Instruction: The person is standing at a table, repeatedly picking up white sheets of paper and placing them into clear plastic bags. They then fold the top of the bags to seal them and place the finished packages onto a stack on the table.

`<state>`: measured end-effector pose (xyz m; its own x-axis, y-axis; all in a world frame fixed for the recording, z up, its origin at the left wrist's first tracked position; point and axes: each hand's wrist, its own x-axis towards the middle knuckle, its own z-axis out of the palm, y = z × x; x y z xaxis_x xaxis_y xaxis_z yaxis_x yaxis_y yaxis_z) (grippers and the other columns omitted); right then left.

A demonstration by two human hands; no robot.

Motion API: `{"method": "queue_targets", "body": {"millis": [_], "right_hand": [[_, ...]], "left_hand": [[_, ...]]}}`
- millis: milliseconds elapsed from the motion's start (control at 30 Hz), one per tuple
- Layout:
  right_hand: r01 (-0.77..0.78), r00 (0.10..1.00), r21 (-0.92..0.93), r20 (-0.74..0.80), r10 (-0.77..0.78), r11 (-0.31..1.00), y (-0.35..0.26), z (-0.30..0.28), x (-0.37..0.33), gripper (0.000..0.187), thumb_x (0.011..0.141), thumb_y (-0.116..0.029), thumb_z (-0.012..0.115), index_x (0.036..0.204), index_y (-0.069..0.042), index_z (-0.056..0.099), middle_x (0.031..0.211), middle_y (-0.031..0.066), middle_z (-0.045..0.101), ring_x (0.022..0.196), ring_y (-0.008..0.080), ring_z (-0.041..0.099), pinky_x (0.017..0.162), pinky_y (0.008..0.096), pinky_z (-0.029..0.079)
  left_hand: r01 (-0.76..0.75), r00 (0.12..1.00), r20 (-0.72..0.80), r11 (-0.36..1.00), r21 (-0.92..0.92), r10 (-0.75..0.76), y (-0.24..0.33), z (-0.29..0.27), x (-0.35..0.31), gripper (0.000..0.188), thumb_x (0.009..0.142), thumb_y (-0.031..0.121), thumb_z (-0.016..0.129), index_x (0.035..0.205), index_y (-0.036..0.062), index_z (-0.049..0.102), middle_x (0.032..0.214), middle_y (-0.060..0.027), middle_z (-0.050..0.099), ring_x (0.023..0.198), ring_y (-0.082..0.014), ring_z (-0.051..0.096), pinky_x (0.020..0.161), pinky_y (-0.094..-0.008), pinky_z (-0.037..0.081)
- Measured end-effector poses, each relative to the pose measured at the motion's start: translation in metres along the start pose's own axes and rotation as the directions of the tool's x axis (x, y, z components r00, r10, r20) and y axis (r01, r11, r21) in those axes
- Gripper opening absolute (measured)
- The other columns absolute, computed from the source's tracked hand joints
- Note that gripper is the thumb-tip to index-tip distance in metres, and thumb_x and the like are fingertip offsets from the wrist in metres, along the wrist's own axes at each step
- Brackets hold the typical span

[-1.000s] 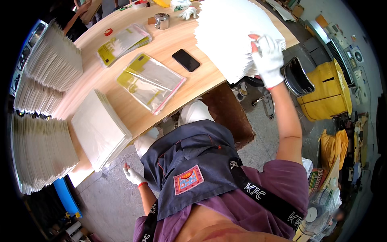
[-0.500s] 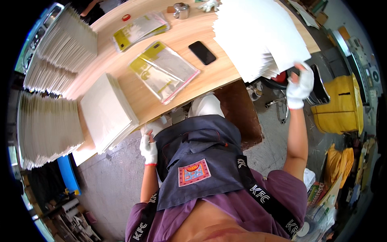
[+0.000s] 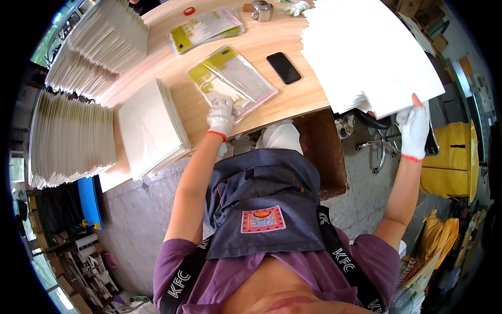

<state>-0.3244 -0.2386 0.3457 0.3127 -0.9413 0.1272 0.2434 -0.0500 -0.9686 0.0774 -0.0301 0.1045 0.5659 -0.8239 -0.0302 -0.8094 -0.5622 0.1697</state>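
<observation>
My left hand point(image 3: 221, 116), in a white fingerless-tipped glove with a red cuff, is on the near edge of a stack of clear plastic bags point(image 3: 246, 78) with olive-yellow printed ends. Its fingers are bent together against the top bag. At the right, my gloved right hand point(image 3: 414, 128) grips the near corner of a white sheet point(image 3: 402, 83), thumb on top and the other fingers underneath. That sheet lies on a large fanned pile of white sheets point(image 3: 345, 57), and its corner sticks out past the table edge.
Left of the bags lies a stack of filled sleeves point(image 3: 151, 125), beside tall stacks point(image 3: 73, 141) of the same kind. A black phone point(image 3: 284, 68), more bags point(image 3: 206, 29), a red tape roll point(image 3: 189, 10) and a metal pot point(image 3: 262, 10) are on the wooden table point(image 3: 308, 97).
My left hand has come up from beside my lap onto the plastic bags. My right hand, held open beside the pile before, has closed on the white sheet's corner.
</observation>
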Motion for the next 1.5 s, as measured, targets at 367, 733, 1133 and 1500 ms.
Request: {"method": "queue_targets", "body": {"millis": [367, 733, 1133, 1500], "right_hand": [[-0.739, 0.672, 0.285, 0.362, 0.646, 0.610, 0.178, 0.053, -0.094, 0.048, 0.081, -0.012, 0.055, 0.125, 0.002, 0.042, 0.106, 0.0100, 0.060, 0.070, 0.0130, 0.064, 0.048, 0.0172, 0.050], [-0.607, 0.758, 0.528, 0.159, 0.633, 0.594, 0.245, 0.041, -0.124, 0.028, 0.087, -0.007, 0.052, 0.115, -0.004, 0.050, 0.108, 0.0115, 0.059, 0.092, 0.0222, 0.062, 0.073, 0.0340, 0.056], [-0.615, 0.769, 0.439, 0.151, 0.621, 0.655, 0.219, 0.077, -0.142, 0.019, 0.091, -0.016, 0.049, 0.108, -0.009, 0.048, 0.071, 0.0029, 0.056, 0.048, 0.0103, 0.052, 0.040, 0.0235, 0.039], [-0.628, 0.778, 0.332, 0.301, 0.551, 0.704, 0.176, 0.090, -0.171, 0.023, 0.093, -0.018, 0.050, 0.111, -0.003, 0.047, 0.078, 0.0087, 0.061, 0.057, 0.0146, 0.059, 0.045, 0.0247, 0.046]], "left_hand": [[-0.026, 0.984, -0.172, 0.925, -0.378, -0.043, -0.028, -0.013, -0.016, 0.021, 0.074, 0.005, 0.054, 0.093, 0.0115, 0.062, 0.093, -0.0094, 0.060, 0.083, -0.0291, 0.058, 0.071, -0.0366, 0.048], [-0.301, 0.949, -0.236, 0.821, -0.486, 0.209, -0.032, -0.030, -0.008, 0.038, 0.071, -0.005, 0.050, 0.104, 0.0136, 0.059, 0.086, -0.0116, 0.054, 0.074, -0.0286, 0.057, 0.064, -0.0380, 0.047], [-0.257, 0.897, -0.438, 0.869, -0.422, 0.053, -0.011, -0.019, -0.033, 0.033, 0.075, -0.007, 0.052, 0.103, 0.0101, 0.057, 0.094, -0.0108, 0.057, 0.072, -0.0298, 0.058, 0.061, -0.0365, 0.048], [0.189, 0.957, 0.270, -0.939, -0.287, 0.110, 0.059, 0.042, -0.042, 0.039, 0.089, 0.009, 0.054, 0.127, 0.0042, 0.044, 0.110, -0.0128, 0.059, 0.096, -0.0237, 0.060, 0.079, -0.0340, 0.054]]}}
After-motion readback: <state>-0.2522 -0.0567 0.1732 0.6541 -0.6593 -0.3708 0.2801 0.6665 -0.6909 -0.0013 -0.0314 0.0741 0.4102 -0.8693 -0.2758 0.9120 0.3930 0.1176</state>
